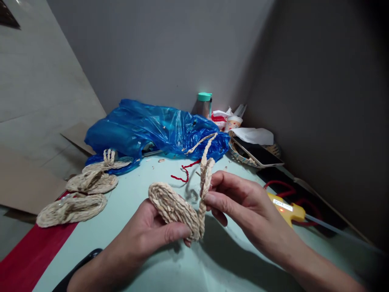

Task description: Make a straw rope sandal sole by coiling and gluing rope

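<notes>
My left hand [152, 235] grips a small oval mat of braided straw [172, 205] from below, thumb pressed on its near edge. My right hand [240, 202] pinches the loose braided straw strip [206, 178] where it rises from the mat's right edge, fingers closed round it. The strip's free end points up toward the blue bag. Both hands are held just above the pale green table [127, 194].
Three finished straw pieces [82, 190] lie at the left by a red strip [36, 251]. A blue plastic bag [152, 129] fills the back. A yellow glue gun [287, 209], red cord, phone [258, 153], cup and green-lidded bottle [204, 104] sit at the right. Red thread [184, 172] lies mid-table.
</notes>
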